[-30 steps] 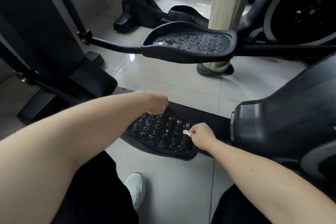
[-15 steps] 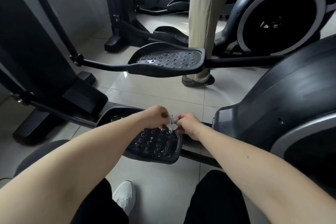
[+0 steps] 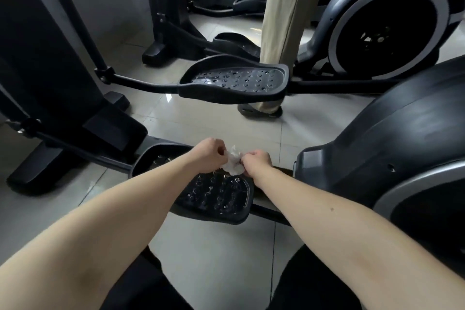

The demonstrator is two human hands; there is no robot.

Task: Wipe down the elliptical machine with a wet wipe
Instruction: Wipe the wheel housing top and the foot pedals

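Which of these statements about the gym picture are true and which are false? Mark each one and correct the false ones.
1. The left hand and the right hand both hold the wet wipe. True.
2. Someone in beige trousers stands beyond the raised pedal. True.
3. The wet wipe lies spread flat on the raised pedal. False: it is bunched between the two hands, over the far end of the lower pedal.
4. The lower pedal has a smooth tread. False: it is covered in small studs.
5. Carpet covers the ground. False: the floor is glossy tile.
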